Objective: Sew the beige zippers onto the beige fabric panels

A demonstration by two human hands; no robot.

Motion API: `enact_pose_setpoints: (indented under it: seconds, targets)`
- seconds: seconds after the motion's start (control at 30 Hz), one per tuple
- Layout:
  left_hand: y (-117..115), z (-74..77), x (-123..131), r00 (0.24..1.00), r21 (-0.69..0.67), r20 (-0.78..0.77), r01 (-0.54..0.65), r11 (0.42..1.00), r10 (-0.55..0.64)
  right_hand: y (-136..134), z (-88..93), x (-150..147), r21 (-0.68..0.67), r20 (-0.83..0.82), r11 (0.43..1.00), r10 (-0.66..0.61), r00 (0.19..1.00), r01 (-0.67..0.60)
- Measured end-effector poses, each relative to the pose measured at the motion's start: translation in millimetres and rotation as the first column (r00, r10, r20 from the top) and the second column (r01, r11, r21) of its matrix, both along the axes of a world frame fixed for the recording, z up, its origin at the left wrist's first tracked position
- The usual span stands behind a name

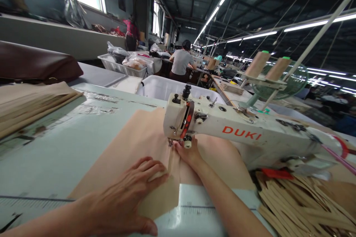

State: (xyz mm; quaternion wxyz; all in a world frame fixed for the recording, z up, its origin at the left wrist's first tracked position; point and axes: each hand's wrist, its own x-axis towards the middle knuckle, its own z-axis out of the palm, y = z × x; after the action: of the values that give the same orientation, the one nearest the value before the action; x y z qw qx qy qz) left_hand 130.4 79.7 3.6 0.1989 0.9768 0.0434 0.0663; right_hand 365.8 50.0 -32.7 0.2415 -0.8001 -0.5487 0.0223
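Observation:
Under the needle and presser foot [170, 142] of a white sewing machine [211, 118] marked DUKI lies a large beige sheet of material [125, 144]. A narrow strip [170, 159] runs along it toward me from the foot. My left hand [133, 185] lies open on the sheet, left of the strip, fingers spread and thumb apart. Close to the foot, on the right of the strip, my right hand [190, 153] rests on the sheet with thumb and fingers apart. The machine head and a knob hide part of its fingers.
Beige strips [300, 200] lie piled at the right, and stacked beige pieces [33, 103] at the left. Behind them is a dark brown leather piece [36, 63]. A white bin [155, 85] stands beyond the machine, near thread cones [257, 64]. Two people work further back.

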Motion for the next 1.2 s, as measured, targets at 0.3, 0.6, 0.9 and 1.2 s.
enact_pose_setpoints:
  seconds: [0.3, 0.6, 0.9, 1.2]
  targets:
    - [14, -5.2, 12, 1.000, 0.004, 0.009, 0.018, 1.000, -0.018, -48, 3.8, -9, 0.115, 0.079, 0.976, 0.176, 0.981, -0.185]
    - [39, -2.8, 27, 0.999, 0.041, 0.013, 0.042, 0.998, -0.042, -44, 4.8, -7, 0.136, 0.101, 0.974, 0.171, 0.980, -0.184]
    - [59, -11.3, 37, 0.999, 0.107, 0.022, 0.047, 0.993, -0.050, -42, -1.8, -5, 0.166, 0.112, 0.972, 0.149, 0.983, -0.166]
    - [59, -13.5, 40, 0.986, 0.061, 0.151, 0.059, 0.996, -0.068, -39, -2.8, -8, 0.131, 0.135, 0.981, 0.122, 0.983, -0.140]
